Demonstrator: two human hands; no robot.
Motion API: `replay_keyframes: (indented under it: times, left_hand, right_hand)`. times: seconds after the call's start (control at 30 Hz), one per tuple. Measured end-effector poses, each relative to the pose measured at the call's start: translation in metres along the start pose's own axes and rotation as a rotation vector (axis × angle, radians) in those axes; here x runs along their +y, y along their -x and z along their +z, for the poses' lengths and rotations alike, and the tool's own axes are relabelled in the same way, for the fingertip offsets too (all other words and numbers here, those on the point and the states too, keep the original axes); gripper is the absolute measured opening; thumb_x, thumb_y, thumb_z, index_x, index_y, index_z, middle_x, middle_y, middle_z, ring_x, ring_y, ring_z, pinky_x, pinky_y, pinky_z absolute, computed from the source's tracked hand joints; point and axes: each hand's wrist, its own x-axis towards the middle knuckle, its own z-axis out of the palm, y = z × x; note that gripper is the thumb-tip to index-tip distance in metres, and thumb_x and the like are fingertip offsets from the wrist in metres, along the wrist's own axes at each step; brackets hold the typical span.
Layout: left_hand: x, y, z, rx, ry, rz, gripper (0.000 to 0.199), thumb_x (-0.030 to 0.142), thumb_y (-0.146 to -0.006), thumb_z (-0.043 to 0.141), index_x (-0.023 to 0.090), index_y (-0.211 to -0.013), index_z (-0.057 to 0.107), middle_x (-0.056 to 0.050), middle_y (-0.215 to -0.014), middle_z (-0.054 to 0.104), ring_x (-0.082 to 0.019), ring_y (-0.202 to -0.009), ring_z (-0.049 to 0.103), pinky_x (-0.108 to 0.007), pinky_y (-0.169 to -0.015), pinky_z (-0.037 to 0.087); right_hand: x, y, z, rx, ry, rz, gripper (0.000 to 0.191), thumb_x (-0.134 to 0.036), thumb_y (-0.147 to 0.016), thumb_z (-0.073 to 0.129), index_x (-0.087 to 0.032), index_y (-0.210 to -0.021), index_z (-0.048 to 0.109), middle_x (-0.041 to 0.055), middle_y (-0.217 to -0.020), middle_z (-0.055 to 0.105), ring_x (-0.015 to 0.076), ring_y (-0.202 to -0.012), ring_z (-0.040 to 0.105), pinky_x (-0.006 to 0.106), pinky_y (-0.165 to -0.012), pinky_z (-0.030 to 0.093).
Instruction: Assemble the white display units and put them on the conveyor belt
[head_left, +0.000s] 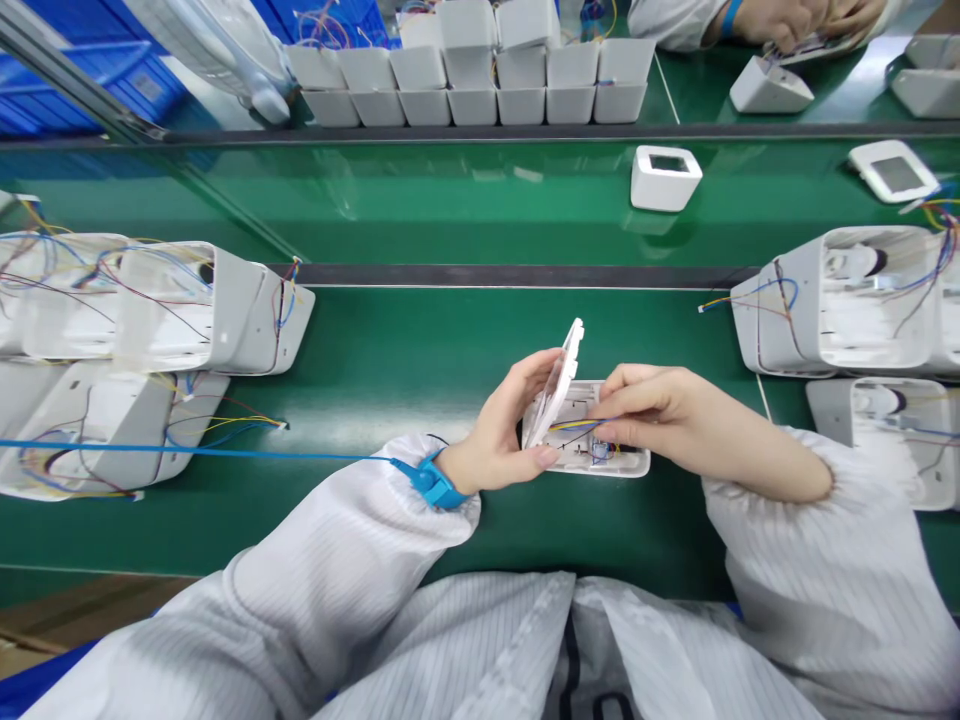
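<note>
A green bench (pixel 360 330) bears, near its front edge, a shallow, white, open-faced housing (pixel 634 465). The left hand (pixel 499 430) and right hand (pixel 656 405) flank it: the left grasps a thin white lid (pixel 556 398) tilted up over its left end, the right pinches slim yellow and blue wires (pixel 576 424).

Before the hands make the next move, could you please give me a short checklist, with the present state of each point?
1. Left hand holds the white cover: ok.
2. Housing has its open side up: ok.
3. Blue wrist strap is on the left wrist, with its cord attached: ok.
4. Right hand is at the thin wires: ok.
5. Wire ends are plugged in: cannot tell, the hand covers part of them.
6. Cover is closed on the housing: not ok, it stands tilted up.
</note>
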Motion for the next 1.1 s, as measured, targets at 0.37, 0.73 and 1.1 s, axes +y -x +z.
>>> replay_keyframes:
  times: [0.37, 0.73, 1.1]
  left_hand:
    - [0.000, 0.000, 0.001, 0.012, -0.003, -0.001, 0.081, 0.052, -0.080, 0.069, 0.026, -0.146, 0.031, -0.014, -0.144, 0.044, -0.034, -0.133, 0.045, -0.055, -0.114, 0.034]
    - [-0.003, 0.001, 0.000, 0.044, 0.044, -0.020, 0.081, 0.053, -0.078, 0.071, 0.027, -0.146, 0.033, -0.013, -0.140, 0.046, -0.032, -0.131, 0.047, -0.055, -0.113, 0.035]
    - [-0.001, -0.001, 0.002, 0.073, 0.025, -0.045, 0.084, 0.059, -0.075, 0.071, 0.026, -0.144, 0.036, -0.014, -0.140, 0.050, -0.033, -0.129, 0.049, -0.054, -0.111, 0.037]
  right_hand:
    - [0.003, -0.006, 0.011, 0.061, 0.080, 0.060, 0.011, -0.030, -0.087, 0.068, -0.024, -0.087, 0.077, -0.0015, -0.078, 0.072, 0.0135, -0.066, 0.064, 0.026, -0.060, 0.047]
    - [-0.003, -0.002, -0.003, -0.093, -0.001, -0.173, 0.031, -0.039, -0.099, 0.049, -0.021, -0.102, 0.074, 0.0041, -0.095, 0.067, 0.0136, -0.080, 0.062, 0.026, -0.070, 0.047]
    - [-0.004, -0.008, 0.013, -0.321, -0.119, -0.057, 0.035, -0.045, -0.087, 0.066, -0.018, -0.066, 0.061, -0.0023, -0.067, 0.062, 0.0100, -0.060, 0.054, 0.023, -0.055, 0.040]
